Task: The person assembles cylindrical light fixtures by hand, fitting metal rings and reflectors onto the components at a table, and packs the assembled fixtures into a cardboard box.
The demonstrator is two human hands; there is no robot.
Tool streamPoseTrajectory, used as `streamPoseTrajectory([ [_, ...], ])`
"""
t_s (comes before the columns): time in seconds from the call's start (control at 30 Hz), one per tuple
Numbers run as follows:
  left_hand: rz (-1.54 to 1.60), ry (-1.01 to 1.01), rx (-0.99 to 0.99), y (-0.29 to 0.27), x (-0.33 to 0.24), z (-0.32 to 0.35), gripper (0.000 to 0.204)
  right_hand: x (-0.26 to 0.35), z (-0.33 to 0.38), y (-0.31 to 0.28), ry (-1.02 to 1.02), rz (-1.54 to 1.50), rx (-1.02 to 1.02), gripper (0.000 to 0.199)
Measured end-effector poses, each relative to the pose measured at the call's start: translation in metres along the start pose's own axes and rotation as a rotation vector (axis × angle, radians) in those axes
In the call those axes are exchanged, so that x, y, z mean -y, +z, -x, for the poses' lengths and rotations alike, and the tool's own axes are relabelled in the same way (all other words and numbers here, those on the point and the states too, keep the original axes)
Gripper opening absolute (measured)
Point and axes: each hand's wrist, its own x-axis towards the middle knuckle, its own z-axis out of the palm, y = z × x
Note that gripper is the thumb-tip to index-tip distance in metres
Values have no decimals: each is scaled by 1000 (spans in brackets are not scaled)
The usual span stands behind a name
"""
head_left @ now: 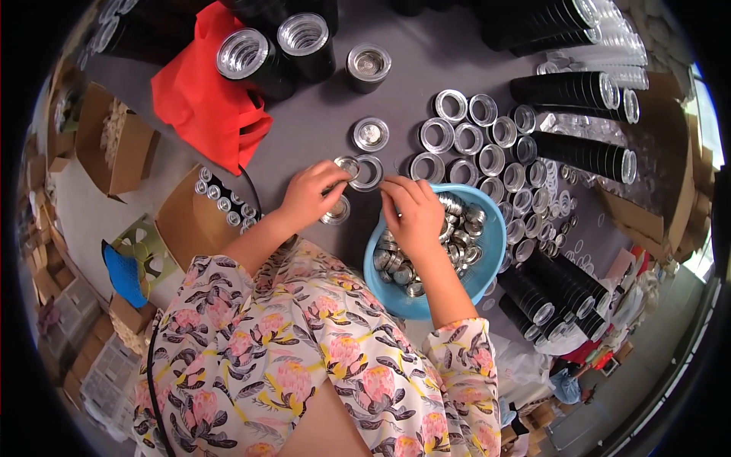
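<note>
My left hand (311,196) pinches a small round clear-rimmed disc (347,167) by its edge. Just right of it, a clear ring (378,174) lies on the grey table. My right hand (415,213) reaches over a blue plastic basin (499,244), its fingertips pressed together beside that ring; whatever they hold is hidden. Shiny silver round metal pieces (397,263) are heaped in the basin. A clear-rimmed round piece with a silver centre (371,134) sits beyond the ring. Another such piece (335,209) lies below my left fingers.
Clear rings (467,139) cover the table's right side. Stacks of black cups (571,91) lie at far right, others (308,57) stand at the back beside a red cloth bag (202,99). An open cardboard box (186,221) stands left of my left forearm.
</note>
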Motion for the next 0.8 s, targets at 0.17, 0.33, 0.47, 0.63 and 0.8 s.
streamPoseTrajectory([
  [0.17, 152, -200, -225, 6, 27, 9, 15, 5, -14, 42, 20, 390, 516, 12],
  [0.33, 180, -174, -245, 3, 25, 19, 15, -11, -24, 87, 123, 697, 880, 15],
  [0.47, 261, -293, -465, -9, 30, 40, 15, -10, -39, 65, 201, 380, 868, 16],
  [0.63, 385, -306, -709, -10, 42, 55, 15, -38, -60, 111, 784, -654, 784, 19],
  [0.8, 83, -180, -588, -6, 43, 50, 13, -43, -68, 149, 1025, -498, 696, 26],
])
